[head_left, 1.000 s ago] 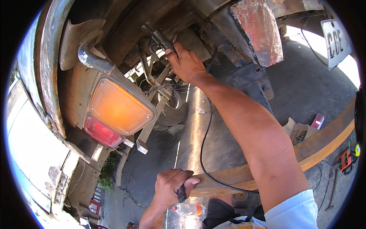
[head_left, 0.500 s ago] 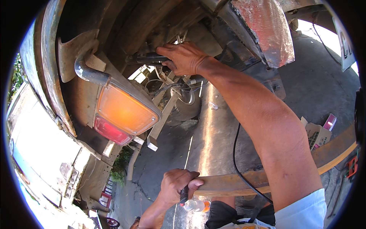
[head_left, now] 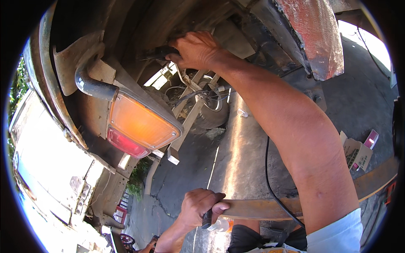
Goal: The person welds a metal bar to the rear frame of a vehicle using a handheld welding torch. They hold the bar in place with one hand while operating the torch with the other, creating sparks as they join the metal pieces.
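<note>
My right hand [head_left: 195,50] reaches up beneath the vehicle body, its fingers wrapped round a dark cylindrical tool [head_left: 157,53]. The tool's far end fades into shadow, so I cannot tell its kind. Below and left of that hand hangs a tail lamp [head_left: 143,122] with orange and red lenses. Low in the middle, my left hand [head_left: 200,206] is closed on a short black handle [head_left: 206,219]; the rest of that object is hidden. Right beside its fingertips begins a curved rusty metal bar [head_left: 261,208]; whether they touch it, I cannot tell.
A black cable [head_left: 270,181] hangs across the bar. Overhead right juts a ragged red-and-silver metal panel [head_left: 316,38]. A wheel [head_left: 213,105] and frame rails stand beyond the lamp. An open carton [head_left: 356,154] lies at right; a clear bottle [head_left: 220,225] is below my left hand.
The view has shifted slightly, so the lamp and panel sit further right. My right hand, with the dark tool, has moved a little up and left. My left hand keeps its grip.
</note>
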A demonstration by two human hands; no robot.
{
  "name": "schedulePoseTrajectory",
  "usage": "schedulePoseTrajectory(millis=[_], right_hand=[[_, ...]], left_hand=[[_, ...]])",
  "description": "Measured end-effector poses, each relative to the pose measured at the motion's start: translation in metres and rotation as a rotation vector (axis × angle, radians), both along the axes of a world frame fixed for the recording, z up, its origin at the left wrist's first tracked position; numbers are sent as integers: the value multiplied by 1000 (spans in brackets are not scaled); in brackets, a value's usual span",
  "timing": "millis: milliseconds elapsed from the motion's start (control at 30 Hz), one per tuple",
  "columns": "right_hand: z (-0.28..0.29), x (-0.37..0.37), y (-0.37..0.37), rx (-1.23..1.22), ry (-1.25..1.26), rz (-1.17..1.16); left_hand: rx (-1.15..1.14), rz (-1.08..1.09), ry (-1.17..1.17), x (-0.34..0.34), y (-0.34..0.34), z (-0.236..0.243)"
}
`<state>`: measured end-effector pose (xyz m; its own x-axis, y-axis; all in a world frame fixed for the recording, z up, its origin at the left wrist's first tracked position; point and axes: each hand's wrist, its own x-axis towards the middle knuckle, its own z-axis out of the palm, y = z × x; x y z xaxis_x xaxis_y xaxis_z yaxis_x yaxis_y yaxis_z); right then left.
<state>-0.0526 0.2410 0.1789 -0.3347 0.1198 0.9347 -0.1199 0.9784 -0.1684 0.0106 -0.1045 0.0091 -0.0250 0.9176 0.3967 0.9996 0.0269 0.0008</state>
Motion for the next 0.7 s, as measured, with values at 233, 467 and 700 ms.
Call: schedulePoseTrajectory(millis=[233,467,700], right_hand=[[17,0,3,-20,36,-36],[18,16,-11,-22,7,23],[24,23,-13,-122,23,15]], left_hand=[[4,16,11,1,0,-1],[5,34,-13,3,0,0],[30,42,-6,2,-1,-4]])
